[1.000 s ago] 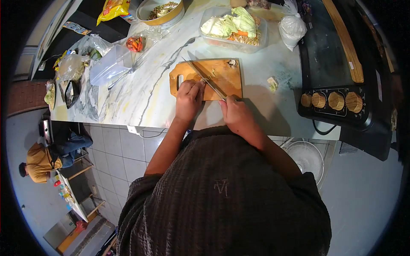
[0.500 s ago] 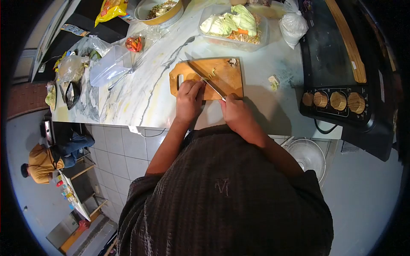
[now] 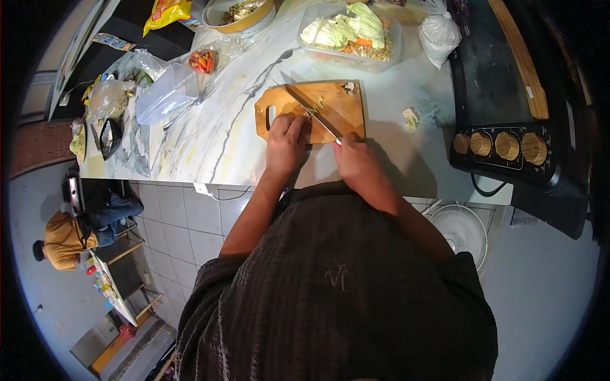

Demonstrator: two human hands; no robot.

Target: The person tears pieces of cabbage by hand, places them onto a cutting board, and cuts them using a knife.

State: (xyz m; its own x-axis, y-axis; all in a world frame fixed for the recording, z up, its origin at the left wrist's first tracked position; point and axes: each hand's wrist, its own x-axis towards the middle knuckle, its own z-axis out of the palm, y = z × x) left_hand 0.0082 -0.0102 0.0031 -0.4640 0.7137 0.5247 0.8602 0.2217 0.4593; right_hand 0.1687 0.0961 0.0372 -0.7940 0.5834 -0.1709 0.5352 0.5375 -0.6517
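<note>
A wooden cutting board [image 3: 349, 117] with a handle slot lies near the counter's front edge. My right hand [image 3: 358, 166] is closed around the handle of a kitchen knife [image 3: 311, 110], whose blade slants across the board toward the far left. On the board's near left part rests my left hand [image 3: 285, 145], fingers curled and pressed down beside the blade; whatever they hold is hidden. Small pale green scraps [image 3: 320, 101] lie just beyond the blade. A dark and whitish bit [image 3: 349, 87] sits at the board's far right corner.
Behind the board stands a clear plastic tub [image 3: 387, 60] with cabbage, carrot and shreds. A vegetable piece [image 3: 410, 119] lies right of the board, near a black stove [image 3: 499, 168]. Leftward are a clear container [image 3: 168, 95], red chillies [image 3: 202, 61] and a bowl [image 3: 257, 24]. A person [image 3: 63, 241] sits far left.
The whole view has shifted slightly, with the counter things a little higher and further right. Both hands and the knife keep nearly the same places on the board.
</note>
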